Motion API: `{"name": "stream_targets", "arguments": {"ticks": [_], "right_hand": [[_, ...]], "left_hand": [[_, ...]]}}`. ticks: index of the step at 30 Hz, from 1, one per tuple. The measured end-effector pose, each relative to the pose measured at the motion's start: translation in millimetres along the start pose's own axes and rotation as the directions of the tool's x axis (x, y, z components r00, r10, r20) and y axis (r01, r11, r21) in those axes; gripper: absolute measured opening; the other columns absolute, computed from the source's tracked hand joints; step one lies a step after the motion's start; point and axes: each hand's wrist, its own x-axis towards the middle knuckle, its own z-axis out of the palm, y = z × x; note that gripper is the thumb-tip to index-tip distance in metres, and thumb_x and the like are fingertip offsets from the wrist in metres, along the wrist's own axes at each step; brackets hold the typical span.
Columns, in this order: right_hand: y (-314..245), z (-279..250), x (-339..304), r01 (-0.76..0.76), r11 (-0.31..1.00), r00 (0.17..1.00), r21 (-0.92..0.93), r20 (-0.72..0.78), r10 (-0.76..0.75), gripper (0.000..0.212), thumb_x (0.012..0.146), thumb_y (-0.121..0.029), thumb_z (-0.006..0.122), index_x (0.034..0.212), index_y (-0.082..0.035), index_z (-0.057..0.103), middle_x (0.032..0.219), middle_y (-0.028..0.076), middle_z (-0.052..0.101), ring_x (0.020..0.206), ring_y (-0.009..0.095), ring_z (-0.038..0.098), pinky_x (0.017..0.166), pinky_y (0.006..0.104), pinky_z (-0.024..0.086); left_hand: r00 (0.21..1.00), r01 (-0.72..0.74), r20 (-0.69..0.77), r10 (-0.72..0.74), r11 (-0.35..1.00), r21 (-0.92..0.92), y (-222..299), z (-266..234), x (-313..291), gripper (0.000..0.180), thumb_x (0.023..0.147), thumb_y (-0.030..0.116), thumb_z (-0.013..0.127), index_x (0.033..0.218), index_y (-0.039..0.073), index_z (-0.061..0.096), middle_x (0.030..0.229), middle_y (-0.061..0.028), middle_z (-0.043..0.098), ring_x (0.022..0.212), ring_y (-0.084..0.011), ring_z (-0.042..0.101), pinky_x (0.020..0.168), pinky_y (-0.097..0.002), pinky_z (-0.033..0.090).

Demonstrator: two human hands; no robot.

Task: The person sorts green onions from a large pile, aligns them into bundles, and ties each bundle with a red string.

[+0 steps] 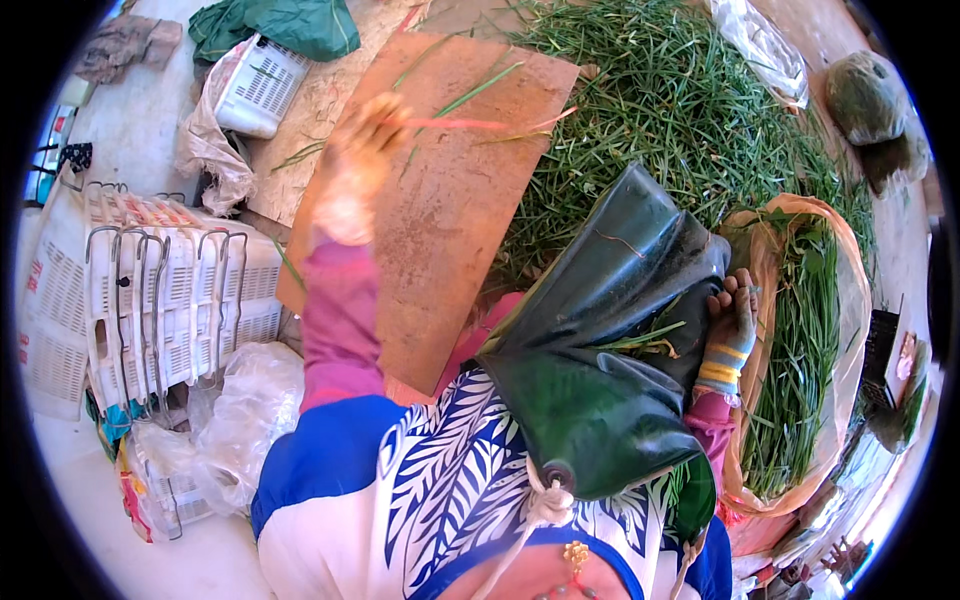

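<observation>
My left hand (368,135) is over a brown board (440,210), its fingers smeared by motion. A thin red strip (460,124) runs right from its fingertips; whether they grip it is unclear. My right hand (735,325), in a grey glove with a striped yellow cuff, rests beside my dark green apron (620,300). Its fingers are curled, and what they hold, if anything, is hidden. Just right of it stands an open plastic bag (855,290) full of long green leafy stalks (795,380). A few loose stalks lie in the apron's folds.
A large heap of cut green stalks (660,90) spreads beyond the board. White plastic crates (180,290) with metal handles stand at left, with crumpled clear plastic (255,410) near them. Another white basket (265,85) and a green sack (290,25) lie at far left.
</observation>
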Motion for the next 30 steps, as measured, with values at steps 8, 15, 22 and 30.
{"name": "stream_targets", "arguments": {"ticks": [8,15,22,30], "right_hand": [[2.0,0.9,4.7,-0.03,0.996,0.997,0.082,0.077,0.024,0.036,0.086,-0.018,0.053,0.117,-0.002,0.046,0.094,0.006,0.056,0.07,0.01,0.053,0.064,0.0265,0.047],[4.5,-3.5,7.8,-0.043,0.986,0.993,0.163,0.117,0.024,0.032,0.086,-0.018,0.053,0.114,-0.003,0.048,0.094,0.005,0.056,0.07,0.011,0.055,0.063,0.0278,0.049],[4.5,-1.8,4.1,-0.032,0.979,0.991,0.201,0.13,0.006,0.029,0.087,-0.016,0.051,0.113,-0.002,0.05,0.093,0.006,0.058,0.07,0.011,0.055,0.063,0.0276,0.048],[10.9,12.5,11.2,-0.091,0.891,0.983,0.445,0.185,0.008,0.034,0.082,-0.018,0.059,0.109,-0.002,0.048,0.081,0.004,0.055,0.062,0.012,0.051,0.058,0.0275,0.043]], "left_hand": [[0.892,0.201,-0.435,-0.124,0.97,0.135,-20.2,-171.2,-28.5,0.027,0.083,0.025,0.053,0.101,0.006,0.058,0.097,-0.0049,0.06,0.085,-0.0174,0.059,0.071,-0.0285,0.046],[0.713,0.607,-0.688,-0.138,0.612,0.506,-22.4,-181.8,-5.9,0.022,0.081,0.024,0.055,0.097,0.009,0.059,0.087,0.0008,0.06,0.066,-0.0129,0.059,0.054,-0.023,0.044],[0.907,0.368,-0.421,0.002,-0.487,0.792,24.3,-144.6,-12.5,0.039,0.072,0.034,0.066,0.098,0.006,0.06,0.081,-0.0077,0.065,0.067,-0.023,0.062,0.058,-0.0345,0.046],[0.886,-0.445,0.46,0.047,-0.186,0.876,-69.4,-66.8,-32.8,0.051,0.072,0.021,0.065,0.12,0.01,0.048,0.122,-0.0175,0.046,0.115,-0.0317,0.041,0.097,-0.0373,0.033]]}}
